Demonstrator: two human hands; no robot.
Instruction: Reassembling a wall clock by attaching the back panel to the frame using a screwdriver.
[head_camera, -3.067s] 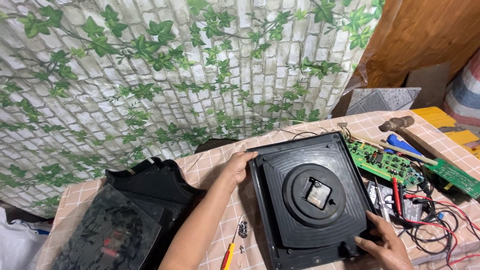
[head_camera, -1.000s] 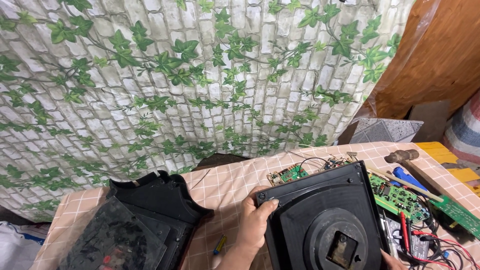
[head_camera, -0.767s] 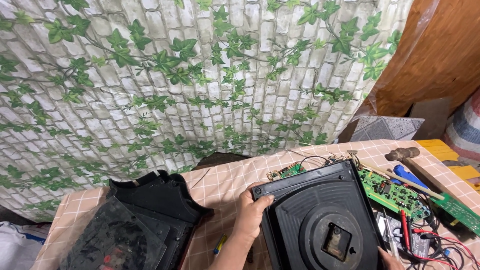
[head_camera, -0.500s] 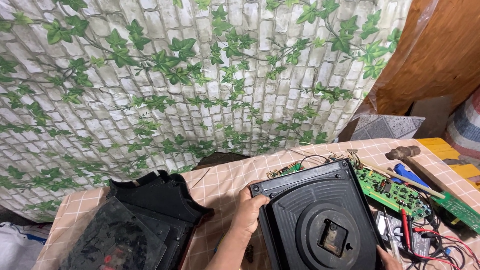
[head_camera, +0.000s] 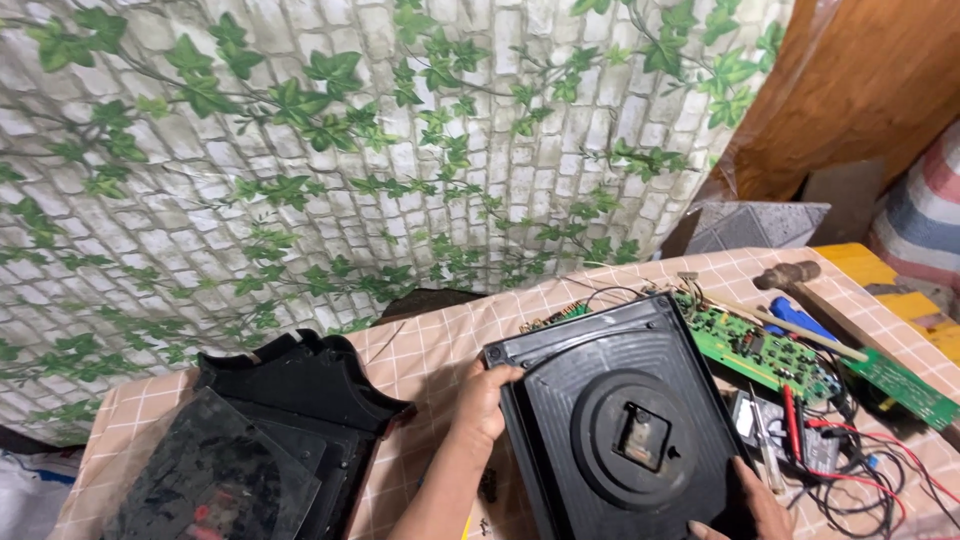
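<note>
On the checked tabletop (head_camera: 420, 350), a square black clock back (head_camera: 625, 425), gripped at two far corners to keep it steady: left hand (head_camera: 482, 398) curled on its top-left edge, right hand (head_camera: 755, 500) pinching bottom right.

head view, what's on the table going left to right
clear sheet → black cover → left hand → black panel → green board → hammer

Circuit boards (head_camera: 765, 350) and wires (head_camera: 860, 470) apparently crowd the right.
</note>
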